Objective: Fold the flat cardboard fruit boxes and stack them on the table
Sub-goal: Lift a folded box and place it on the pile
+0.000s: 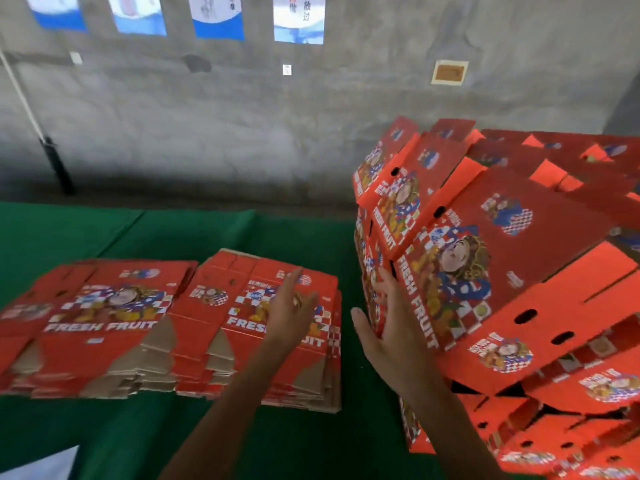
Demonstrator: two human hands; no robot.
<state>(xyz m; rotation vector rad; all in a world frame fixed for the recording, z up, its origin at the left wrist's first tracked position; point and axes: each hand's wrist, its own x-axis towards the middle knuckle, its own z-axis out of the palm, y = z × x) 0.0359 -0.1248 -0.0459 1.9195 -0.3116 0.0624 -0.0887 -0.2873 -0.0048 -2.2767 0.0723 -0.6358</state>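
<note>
Two stacks of flat red "FRESH FRUIT" cardboard boxes lie on the green table: one stack (93, 320) at the left, another stack (242, 327) in the middle. A tall, leaning pile of folded red boxes (512, 271) fills the right side. My left hand (289, 308) hovers open, fingers straight, over the middle flat stack. With straight fingers my right hand (389, 327) presses against the left side of the folded pile, on a box printed with a cartoon figure.
The green table (104, 434) runs under everything, with bare cloth in front of the flat stacks. A grey concrete wall (242, 126) stands behind, with posters along its top. A dark pole (57, 164) leans at the far left.
</note>
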